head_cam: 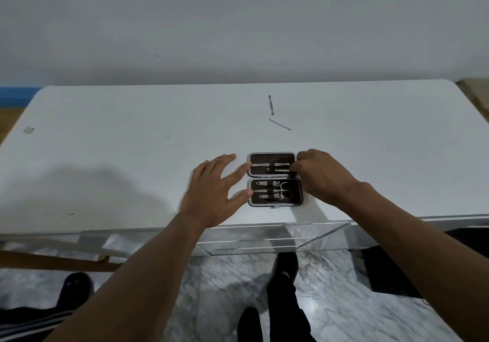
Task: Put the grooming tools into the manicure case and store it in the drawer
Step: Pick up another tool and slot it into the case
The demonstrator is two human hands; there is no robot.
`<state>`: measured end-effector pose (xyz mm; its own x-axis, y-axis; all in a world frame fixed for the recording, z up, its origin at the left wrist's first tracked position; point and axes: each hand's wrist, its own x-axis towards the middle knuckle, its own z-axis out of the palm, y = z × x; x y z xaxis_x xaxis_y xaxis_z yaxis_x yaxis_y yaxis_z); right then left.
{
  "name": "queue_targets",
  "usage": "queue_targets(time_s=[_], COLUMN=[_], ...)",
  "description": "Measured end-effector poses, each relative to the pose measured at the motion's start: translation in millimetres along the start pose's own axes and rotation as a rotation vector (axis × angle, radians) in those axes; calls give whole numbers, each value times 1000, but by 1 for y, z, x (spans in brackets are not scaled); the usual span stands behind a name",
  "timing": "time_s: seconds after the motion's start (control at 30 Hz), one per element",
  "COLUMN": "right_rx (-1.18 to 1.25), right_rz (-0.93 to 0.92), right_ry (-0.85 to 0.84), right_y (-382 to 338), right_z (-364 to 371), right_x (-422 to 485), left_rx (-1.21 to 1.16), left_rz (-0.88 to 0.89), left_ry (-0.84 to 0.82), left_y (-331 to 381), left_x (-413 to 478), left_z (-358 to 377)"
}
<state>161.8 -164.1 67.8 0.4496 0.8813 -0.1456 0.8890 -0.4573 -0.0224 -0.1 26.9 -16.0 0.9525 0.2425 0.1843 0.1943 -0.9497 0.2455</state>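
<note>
near the front edge of the white table point(132, 156) lies the manicure case point(274, 179), opened flat in two dark-lined halves. the half closer to the person holds two nail clippers point(267, 189), a thin pointed tool between them and small scissors point(287, 190), all under a strap. the far half holds a long flat metal tool point(267, 165) under a loop. the left hand point(211, 190) is spread wide, fingertips touching the case's left side, holding nothing. the right hand point(321, 175) is curled at the far half's right end; its fingertips are pinched together, but what they grip is hidden. farther back on the table, well apart from the case, lie a dark spatula-like tool point(271, 105) and a thin stick point(280, 124). whether a drawer sits under the mirrored front point(264, 238) is hard to tell.
</note>
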Motion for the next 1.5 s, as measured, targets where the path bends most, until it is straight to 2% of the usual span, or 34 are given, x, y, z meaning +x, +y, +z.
queue_targets(time_s=[0.23,0.57,1.27,1.5], right_rx=[24,233,279,368], right_rz=[-7,130,122,213], right_ry=[46,75,76,180], right_y=[-7,-3,-5,2], right_z=[6,12,16,10], right_x=[6,17,20,21], left_rx=[-14,-14,-42,-41], left_rz=[-2,-8,4,7], left_ry=[-4,-1,-12,-57], left_y=[0,1,0,0], left_x=[0,0,0,0], left_z=[-1,-2,-3,-2])
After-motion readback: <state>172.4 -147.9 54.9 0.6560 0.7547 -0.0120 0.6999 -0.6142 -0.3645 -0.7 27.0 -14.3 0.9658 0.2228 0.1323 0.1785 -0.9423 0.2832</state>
